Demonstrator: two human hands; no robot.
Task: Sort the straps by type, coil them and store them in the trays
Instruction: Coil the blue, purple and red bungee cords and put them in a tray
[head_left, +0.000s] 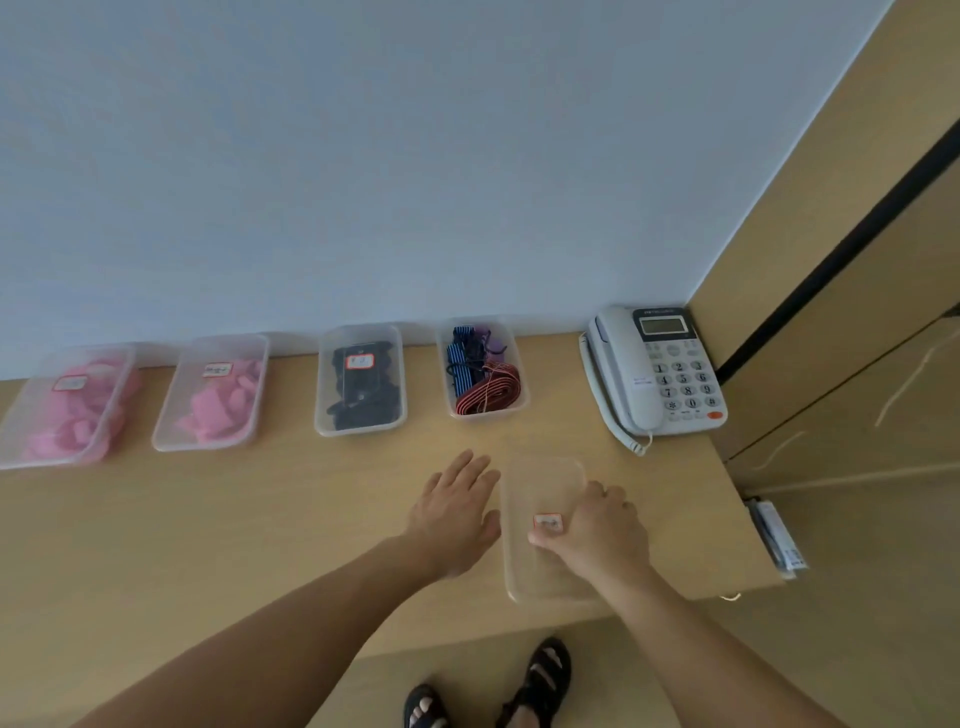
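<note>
Our right hand (597, 530) gripped a clear lid (540, 483) at the bench (260, 519) edge, left hand (452, 514) flat beside; it could slide off.

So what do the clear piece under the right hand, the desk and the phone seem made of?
The clear piece: apparently thin transparent plastic, slightly glossy; the desk shows through it. The desk: light wood-look board, matte, possibly laminate; even tan colour, solid wood cannot be ruled out. The phone: pale hard plastic, smooth moulded shell.
</note>
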